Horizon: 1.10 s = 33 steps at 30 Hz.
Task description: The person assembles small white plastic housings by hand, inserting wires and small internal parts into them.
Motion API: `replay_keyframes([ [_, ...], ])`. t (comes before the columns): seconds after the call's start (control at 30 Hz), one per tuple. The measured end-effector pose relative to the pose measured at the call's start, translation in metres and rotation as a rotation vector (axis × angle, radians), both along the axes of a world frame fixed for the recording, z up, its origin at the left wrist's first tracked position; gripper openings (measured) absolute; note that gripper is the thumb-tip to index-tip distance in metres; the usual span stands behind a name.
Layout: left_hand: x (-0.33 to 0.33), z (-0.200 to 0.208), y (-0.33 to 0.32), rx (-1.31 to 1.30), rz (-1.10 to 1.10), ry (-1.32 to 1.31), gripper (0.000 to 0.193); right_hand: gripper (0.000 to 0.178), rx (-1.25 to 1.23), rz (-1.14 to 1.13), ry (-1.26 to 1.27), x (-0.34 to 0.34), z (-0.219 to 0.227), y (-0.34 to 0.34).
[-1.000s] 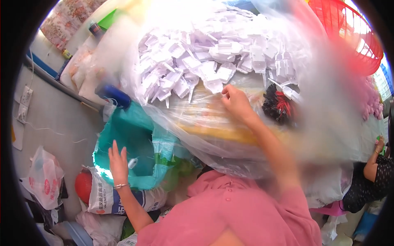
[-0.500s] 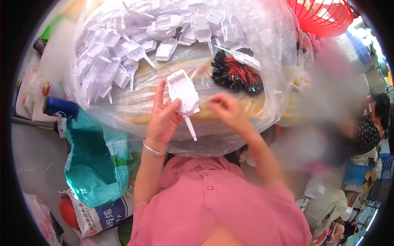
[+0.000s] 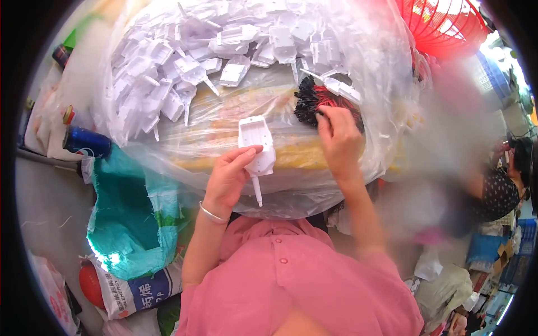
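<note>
My left hand point(image 3: 224, 180) grips a white plastic casing point(image 3: 258, 159) by its left edge, thumb on top. The casing has an open rectangular hollow at its far end and a thin stem pointing toward me. To the right, my right hand point(image 3: 343, 143) reaches into a bundle of red and black wires point(image 3: 306, 103), thumb and forefinger pinched at the wires' black ends. How many wires lie between those fingertips is too small to tell. A heap of similar white casings point(image 3: 151, 67) covers the far side; one loose casing point(image 3: 341, 88) rests against the bundle.
Clear plastic sheeting point(image 3: 218, 120) lies under the parts. At the left are a blue can point(image 3: 87, 142) and an open teal sack point(image 3: 168, 224). A red basket point(image 3: 445, 25) stands far right, and another person in a dotted garment point(image 3: 499, 187) is at the right.
My right hand has moved away from me and right, onto the wire bundle. My left hand has shifted slightly toward me with the casing, its raised finger now folded in.
</note>
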State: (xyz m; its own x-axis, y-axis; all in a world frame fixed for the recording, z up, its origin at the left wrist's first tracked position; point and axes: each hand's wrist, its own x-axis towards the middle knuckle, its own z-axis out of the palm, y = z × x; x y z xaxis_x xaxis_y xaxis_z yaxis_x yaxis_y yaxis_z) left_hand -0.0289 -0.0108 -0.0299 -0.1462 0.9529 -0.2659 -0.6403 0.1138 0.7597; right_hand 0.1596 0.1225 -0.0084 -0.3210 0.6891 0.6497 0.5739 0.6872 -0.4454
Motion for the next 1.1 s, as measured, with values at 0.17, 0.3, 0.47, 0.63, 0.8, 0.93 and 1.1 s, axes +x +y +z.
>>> replay_keyframes([
  [0.17, 0.015, -0.004, 0.019, -0.012, -0.102, -0.185, 0.022, 0.022, -0.018, 0.355, 0.193, -0.018, 0.003, -0.051],
  [0.3, 0.015, -0.002, 0.026, 0.011, -0.023, -0.156, 0.021, 0.023, -0.344, 0.473, 0.286, -0.014, -0.002, -0.068],
  [0.47, 0.014, 0.011, 0.031, 0.041, 0.061, -0.105, 0.02, 0.021, -0.817, 0.448, 0.528, 0.008, -0.003, -0.063],
  [0.63, 0.006, 0.006, 0.031, 0.13, 0.168, 0.181, 0.015, 0.02, -1.05, 0.458, 0.629, 0.027, -0.011, -0.044],
  [0.8, 0.009, 0.008, 0.029, 0.171, 0.244, 0.427, 0.012, 0.028, -0.504, 0.354, 0.199, 0.004, 0.014, -0.042],
  [0.93, 0.021, 0.012, 0.029, 0.214, 0.221, 0.419, 0.01, 0.024, -0.487, 0.388, 0.212, -0.023, 0.017, -0.055],
  [1.1, 0.021, 0.013, 0.026, 0.196, 0.203, 0.325, 0.01, 0.012, -0.701, 0.349, 0.333, -0.031, 0.011, -0.055],
])
